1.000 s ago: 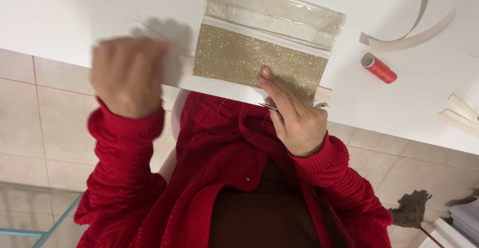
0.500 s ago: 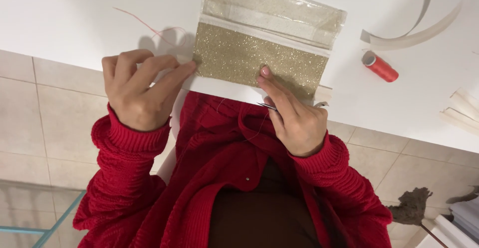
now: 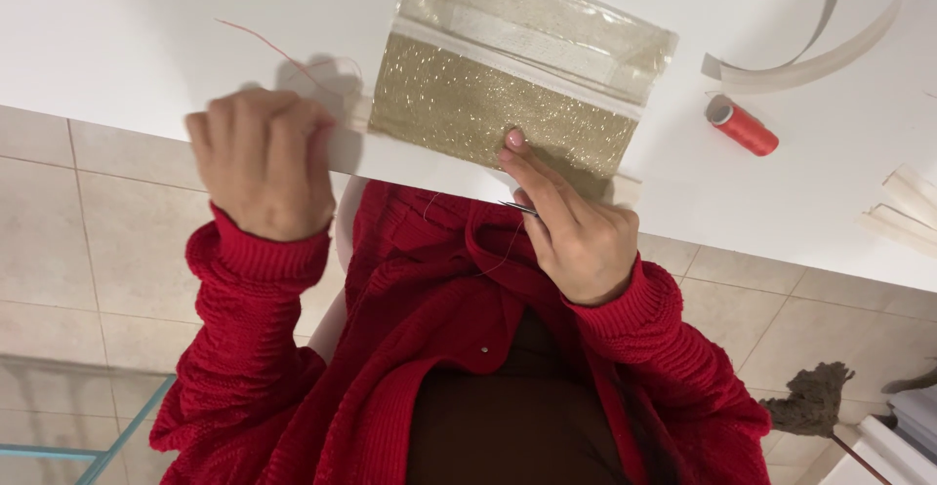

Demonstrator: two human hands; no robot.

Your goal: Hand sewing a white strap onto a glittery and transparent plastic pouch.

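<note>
A gold glitter fabric piece (image 3: 488, 114) with a white band and a clear plastic strip lies at the white table's (image 3: 146, 36) near edge. My right hand (image 3: 571, 226) pinches its lower edge, index finger on top. A thin metal needle (image 3: 520, 208) pokes out beside the fingers, and a fine thread hangs from it. My left hand (image 3: 259, 163) is closed in a fist just left of the fabric. A thin red thread (image 3: 283, 54) runs from it up across the table. Both sleeves are red knit.
A red thread spool (image 3: 742, 126) lies on the table right of the fabric. Curled white strips (image 3: 810, 60) are at the far right, and folded white strips (image 3: 903, 212) lie by the right edge. Beige tiled floor lies below, with a grey rag (image 3: 810, 397).
My left hand came in to the fabric's left edge, then drew back slightly left as a fist, and a red thread now shows above it. My right hand stayed put.
</note>
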